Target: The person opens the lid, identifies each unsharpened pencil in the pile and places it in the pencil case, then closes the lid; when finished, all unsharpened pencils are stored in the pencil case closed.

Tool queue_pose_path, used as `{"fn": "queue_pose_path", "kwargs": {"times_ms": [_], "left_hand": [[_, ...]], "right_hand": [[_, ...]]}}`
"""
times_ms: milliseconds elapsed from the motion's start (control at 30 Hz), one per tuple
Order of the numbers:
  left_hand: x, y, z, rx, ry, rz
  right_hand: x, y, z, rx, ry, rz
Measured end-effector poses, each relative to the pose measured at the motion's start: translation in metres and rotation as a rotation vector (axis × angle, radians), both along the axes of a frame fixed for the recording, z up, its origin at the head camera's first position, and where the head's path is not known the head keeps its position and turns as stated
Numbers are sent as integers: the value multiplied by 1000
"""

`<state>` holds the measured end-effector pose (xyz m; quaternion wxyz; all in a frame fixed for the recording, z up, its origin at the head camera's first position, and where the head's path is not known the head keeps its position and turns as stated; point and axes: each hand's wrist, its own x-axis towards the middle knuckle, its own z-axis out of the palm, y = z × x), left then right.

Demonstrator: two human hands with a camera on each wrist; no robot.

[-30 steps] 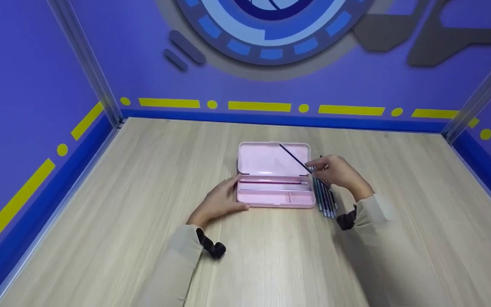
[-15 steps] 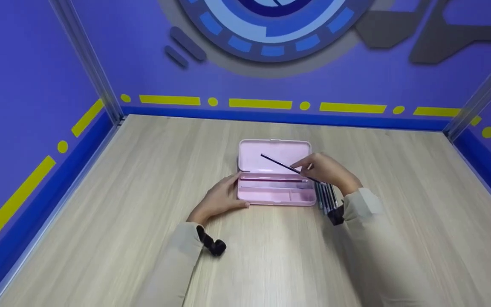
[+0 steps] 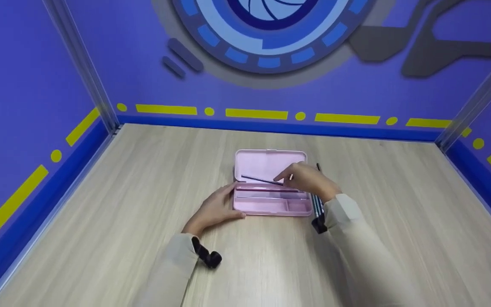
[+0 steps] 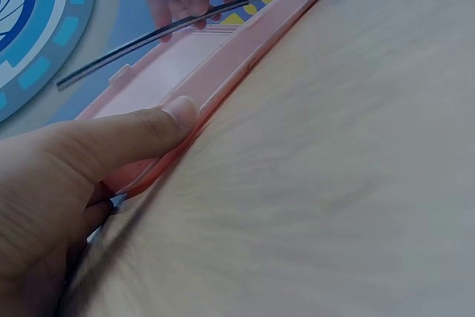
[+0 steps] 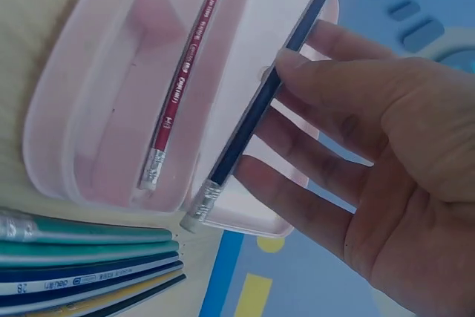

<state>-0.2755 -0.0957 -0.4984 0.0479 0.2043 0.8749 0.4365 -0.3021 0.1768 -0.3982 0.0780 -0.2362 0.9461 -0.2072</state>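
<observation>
A pink pencil case point(image 3: 249, 162) lies with its lid raised on the table. My left hand point(image 3: 213, 209) holds its left end, thumb on the front wall and fingers round the side. Over the hinge side, my right hand point(image 3: 309, 181) pinches a dark blue pencil point(image 5: 256, 113) between thumb and fingers. The pencil's eraser end points right, and it hangs above the case. Inside the case's long rear compartment lies a red pencil point(image 5: 185, 64) with a silver ferrule. Several pencils point(image 5: 89, 257), green, blue, yellow and dark, lie beside the case's right end, partly hidden by my right wrist.
The wooden table point(image 3: 164, 170) reaches back to a blue-purple wall point(image 3: 143, 85) with yellow marks. Side panels with metal corner posts point(image 3: 85, 68) stand left and right. A low divider splits the case's front compartment.
My right hand has carried the dark blue pencil leftward from the pile to over the case, tilting it nearer to level with the case's length. My left hand stays on the case.
</observation>
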Motion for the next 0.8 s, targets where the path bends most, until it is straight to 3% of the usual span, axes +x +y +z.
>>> {"fn": "queue_pose_path", "kwargs": {"times_ms": [300,700,800], "left_hand": [[1,-2,1,-4,-21,16],[-1,-1,2,-17,-21,13],[2,1,-2,3,-18,19]], "right_hand": [[3,13,0,-34,-38,2],[-1,37,-5,-73,-28,-9],[3,44,-8,-83,-33,-15]]}}
